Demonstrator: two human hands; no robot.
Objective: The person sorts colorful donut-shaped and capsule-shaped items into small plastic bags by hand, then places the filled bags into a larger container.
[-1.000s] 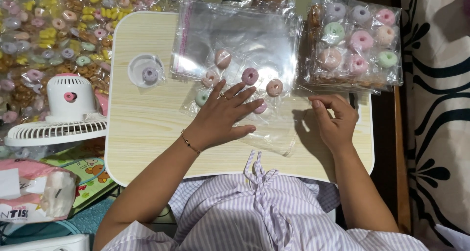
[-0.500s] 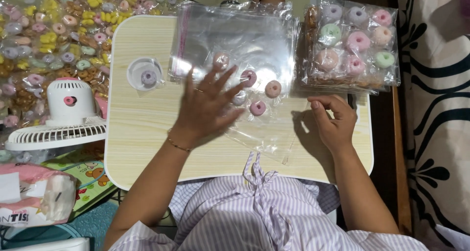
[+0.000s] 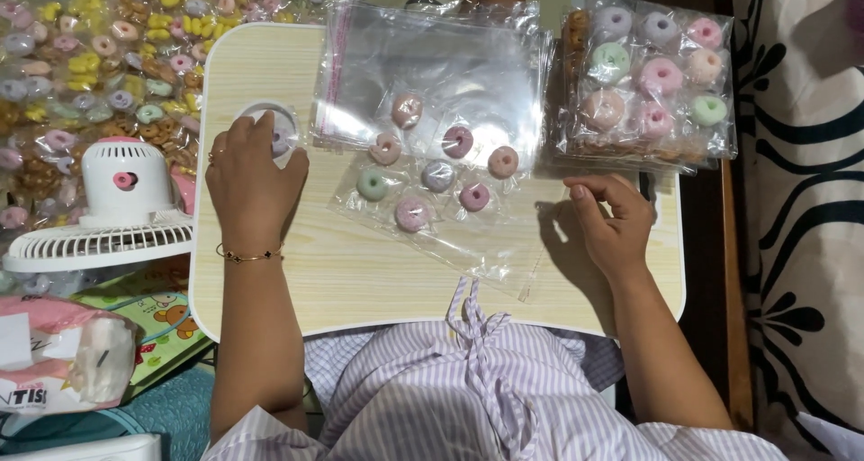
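Observation:
My left hand reaches into the round cup recess at the lap table's back left, and its fingertips cover the purple ring lying there. Whether the fingers grip the ring is hidden. A clear plastic bag lies flat mid-table with several pastel ring-shaped sweets inside, among them a pink one and a green one. My right hand rests on the table just right of the bag, fingers curled closed, holding nothing that I can see.
A stack of empty clear bags lies at the back of the light wooden table. A filled pack of rings sits back right. A white fan, a heap of sweet packets and a tissue pack are on the left.
My left hand lifted off the bag of rings and swung left to the cup recess. The rings in the bag are now uncovered. My right hand stayed put.

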